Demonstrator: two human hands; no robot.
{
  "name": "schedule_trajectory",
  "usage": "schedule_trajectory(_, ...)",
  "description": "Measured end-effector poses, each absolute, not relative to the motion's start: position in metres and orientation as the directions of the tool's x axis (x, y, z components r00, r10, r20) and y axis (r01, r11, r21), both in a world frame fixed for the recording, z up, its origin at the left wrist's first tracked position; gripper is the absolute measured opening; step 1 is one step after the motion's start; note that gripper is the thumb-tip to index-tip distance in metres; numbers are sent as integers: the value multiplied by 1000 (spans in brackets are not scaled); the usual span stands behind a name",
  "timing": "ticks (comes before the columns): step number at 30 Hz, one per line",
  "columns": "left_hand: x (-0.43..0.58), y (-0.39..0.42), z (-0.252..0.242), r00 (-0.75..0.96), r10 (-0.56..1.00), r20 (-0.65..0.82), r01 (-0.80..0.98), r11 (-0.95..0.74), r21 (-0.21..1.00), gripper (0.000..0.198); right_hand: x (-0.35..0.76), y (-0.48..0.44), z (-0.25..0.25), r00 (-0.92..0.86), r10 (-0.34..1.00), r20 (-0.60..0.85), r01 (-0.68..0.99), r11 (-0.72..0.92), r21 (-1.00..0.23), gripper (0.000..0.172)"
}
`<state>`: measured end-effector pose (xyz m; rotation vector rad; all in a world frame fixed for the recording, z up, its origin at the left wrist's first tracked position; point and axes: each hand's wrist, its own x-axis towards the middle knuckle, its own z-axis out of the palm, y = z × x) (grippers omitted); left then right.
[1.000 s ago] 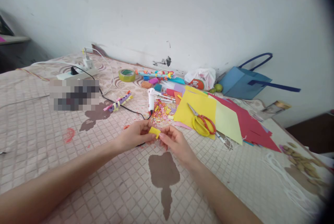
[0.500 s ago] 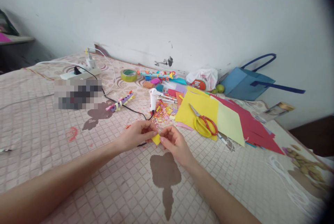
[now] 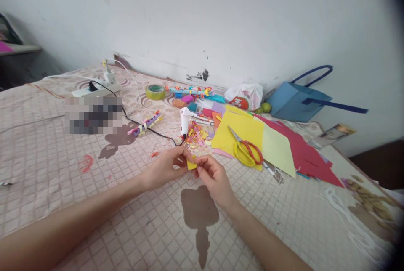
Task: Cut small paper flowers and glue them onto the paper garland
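A small piece of yellow paper [image 3: 191, 164] is held between my two hands, above the tiled-pattern tablecloth. My left hand [image 3: 167, 167] pinches it from the left with bent fingers. From the right, my right hand [image 3: 215, 175] grips its edge between thumb and forefinger. Just beyond the hands stands a white hot glue gun [image 3: 184, 122] with a black cord, beside a heap of coloured paper scraps [image 3: 199, 134]. Scissors [image 3: 246, 147] with one red and one yellow handle lie on a yellow paper sheet [image 3: 221, 135] to the right.
A decorated purple stick [image 3: 145, 124], a tape roll [image 3: 155, 91] and a white power strip [image 3: 94, 90] lie left and back. Red paper [image 3: 307, 153], a blue bag [image 3: 299, 102], a plastic bag [image 3: 244, 96] and white string [image 3: 344, 216] are on the right.
The yellow paper has turned and risen slightly between my hands. My left fingers have shifted around it, with the thumb lower, while my right hand has moved slightly. The other things stay put.
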<state>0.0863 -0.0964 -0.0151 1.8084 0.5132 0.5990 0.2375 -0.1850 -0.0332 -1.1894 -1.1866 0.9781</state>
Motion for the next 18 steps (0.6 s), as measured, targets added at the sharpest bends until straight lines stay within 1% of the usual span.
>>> schedule_trajectory(2, 87, -96, -18, 769, 620, 158, 42, -296, 954, 13, 237, -186, -33, 138, 975, 177, 55, 171, -984, 11)
schedule_trajectory(6, 87, -94, -20, 788, 601, 134, 17, -239, 971, 13, 238, -187, -33, 135, 964, 230, 152, 209, -966, 14)
schedule_trajectory(8, 87, -94, -19, 800, 587, 125, 2, -211, 978, 14, 239, -188, -32, 137, 962, 238, 186, 211, -960, 12)
schedule_trajectory(11, 87, -96, -17, 818, 568, 97, -10, -154, 988, 18, 239, -188, -30, 149, 961, 233, 211, 200, -957, 5)
schedule_trajectory(15, 89, -100, -17, 790, 609, 76, -39, -74, 997, 17, 238, -188, -30, 177, 968, 179, 177, 147, -973, 5)
schedule_trajectory(18, 90, -102, -19, 771, 634, 55, -60, -14, 998, 17, 237, -187, -33, 206, 971, 121, 94, 104, -990, 8)
